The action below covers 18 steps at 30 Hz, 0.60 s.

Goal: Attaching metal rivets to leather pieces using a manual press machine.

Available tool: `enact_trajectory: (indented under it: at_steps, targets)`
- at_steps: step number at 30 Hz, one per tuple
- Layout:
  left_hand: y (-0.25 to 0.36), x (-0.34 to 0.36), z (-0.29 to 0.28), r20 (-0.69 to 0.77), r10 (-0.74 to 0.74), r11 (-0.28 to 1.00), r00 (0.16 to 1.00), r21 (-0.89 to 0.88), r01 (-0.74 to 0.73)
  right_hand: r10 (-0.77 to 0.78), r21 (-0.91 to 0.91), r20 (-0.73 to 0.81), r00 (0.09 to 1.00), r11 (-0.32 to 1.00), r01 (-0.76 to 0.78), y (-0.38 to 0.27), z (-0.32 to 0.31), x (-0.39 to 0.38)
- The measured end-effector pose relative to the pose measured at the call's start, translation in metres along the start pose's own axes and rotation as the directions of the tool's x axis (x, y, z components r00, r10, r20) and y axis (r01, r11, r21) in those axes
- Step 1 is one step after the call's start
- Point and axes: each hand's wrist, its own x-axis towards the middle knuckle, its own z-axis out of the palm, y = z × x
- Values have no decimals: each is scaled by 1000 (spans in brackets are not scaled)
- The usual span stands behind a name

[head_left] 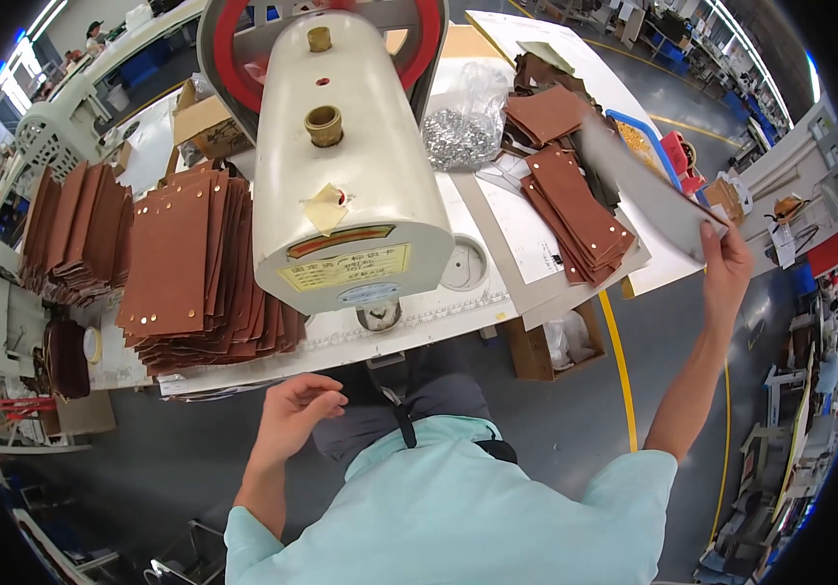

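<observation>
My right hand [726, 255], out at the right end of the table, pinches the corner of a long grey flexible sheet [638, 185], blurred along its length. Beside that sheet lies a small fanned pile of brown leather pieces [575, 210] with metal studs at their ends. My left hand [297, 411] is just off the table's front edge with its fingers curled together; whether anything is in them is hidden. Nearest to it stands a tall stack of brown leather pieces [185, 263] with studs. Between my hands rises a cream press machine [355, 166] with a red-rimmed wheel.
More brown leather stacks [77, 229] stand at the far left. A clear bag of metal fasteners [463, 136] sits right of the machine. Beyond the grey sheet are a blue-rimmed tray of yellow bits [633, 141] and a red bin [677, 156]. An open cardboard box [536, 351] is below the table.
</observation>
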Motion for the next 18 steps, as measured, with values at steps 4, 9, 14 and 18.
enact_trajectory:
  at_steps: [4,9,14,18]
  targets:
    - [7,-4,4,-89,36,998,995,54,-32,-352,-177,30,936,919,351,7,41,19]
    - [9,-11,-2,-161,111,959,981,276,-63,-338,-382,128,932,851,361,118,103,-27]
    - [26,-45,-35,-358,484,728,798,671,-141,-244,-389,435,867,817,425,141,152,-79]
    - [75,-6,-76,-283,835,335,471,942,-28,-264,-262,173,949,916,303,123,142,-117]
